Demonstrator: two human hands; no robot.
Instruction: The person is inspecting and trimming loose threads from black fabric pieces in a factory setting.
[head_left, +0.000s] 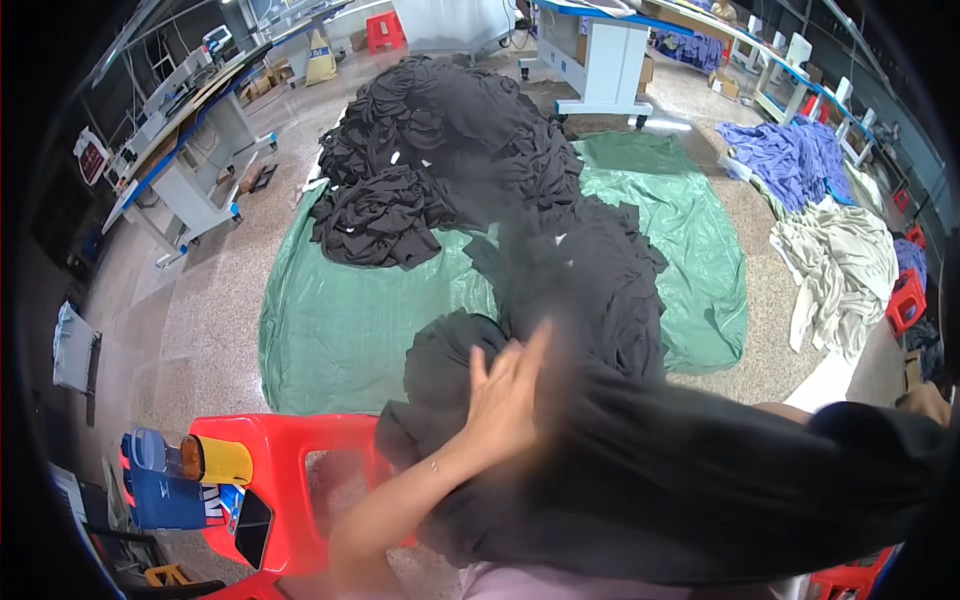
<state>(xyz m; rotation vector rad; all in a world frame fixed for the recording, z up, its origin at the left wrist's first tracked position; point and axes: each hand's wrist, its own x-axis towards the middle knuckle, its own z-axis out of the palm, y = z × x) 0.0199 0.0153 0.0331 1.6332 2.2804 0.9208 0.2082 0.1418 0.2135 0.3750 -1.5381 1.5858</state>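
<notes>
My left hand (505,395) reaches in from the lower edge, palm over dark cloth, its fingers stretched out and apart. A blur partly covers its right side. A large black garment (690,480) spreads across my lap and out to the right, touching that hand. Beyond the fingers, more black cloth (600,280) lies heaped, joining a big pile of black garments (470,130). At the far right a patch of skin, seemingly my right hand (925,403), shows above the black fabric; its fingers are hidden.
A red plastic stool (290,440) at lower left carries a yellow-wrapped bottle (222,458) and a phone (254,530). Green sheeting (350,330) lies beneath the pile. Purple cloth (785,160) and pale cloth (840,260) lie on the right. Wheeled worktables (600,60) stand behind.
</notes>
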